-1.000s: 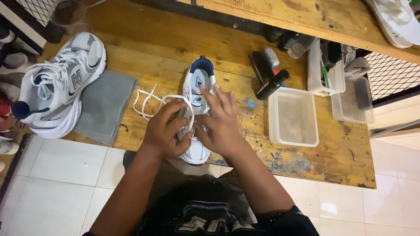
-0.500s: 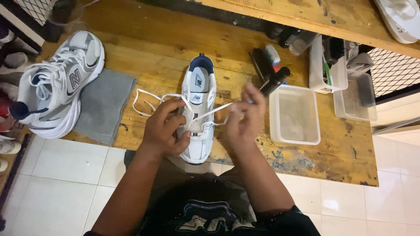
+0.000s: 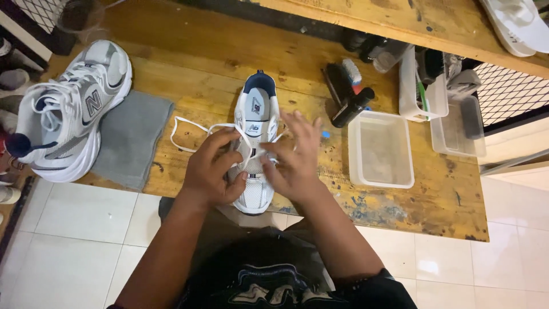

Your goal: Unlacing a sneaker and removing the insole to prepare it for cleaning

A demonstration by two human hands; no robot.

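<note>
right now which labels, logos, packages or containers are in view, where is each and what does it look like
Insole label: inside the white shoe's heel, small dark patch.
Tongue tag: just ahead of the hands, small, white with dark mark.
Side logo: on the grey-white shoe at left, large grey letter.
Clear tub: right of the hands, rectangular, translucent.
No signs or screens.

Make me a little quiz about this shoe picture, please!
1. True or false: the grey cloth lies under the shoe being laced.
2. Which hand presses on the middle shoe and pinches its white lace? A) left hand B) right hand
3. Fill in: right of the middle shoe stands a clear plastic ____.

Key:
1. False; the cloth lies beside the other shoe, at the left.
2. A; the right hand's fingers are spread over the laces.
3. tub.
</note>
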